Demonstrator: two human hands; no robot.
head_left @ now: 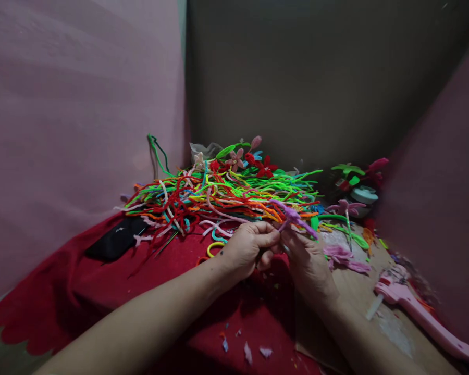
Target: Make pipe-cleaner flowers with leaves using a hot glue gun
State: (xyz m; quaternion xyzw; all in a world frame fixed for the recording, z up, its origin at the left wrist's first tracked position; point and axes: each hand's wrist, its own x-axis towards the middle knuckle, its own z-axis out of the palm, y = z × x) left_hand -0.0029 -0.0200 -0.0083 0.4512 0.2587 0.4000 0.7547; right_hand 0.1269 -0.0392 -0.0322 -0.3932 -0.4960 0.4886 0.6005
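A purple pipe-cleaner flower with several narrow petals is held up between my two hands, just in front of the pile of pipe cleaners. My left hand is closed, its thumb and forefinger pinching the tip of a petal. Below and behind the petals, the fingers of my right hand are wrapped around the flower's base; a bit of something pale shows at its fingertips. Scissors with a yellow handle ring lie partly hidden behind my left wrist.
A heap of coloured pipe cleaners spreads along the back, with finished flowers on top. A black phone lies left on the red cloth. At right, a pink glue gun rests on cardboard, near pink-purple petals.
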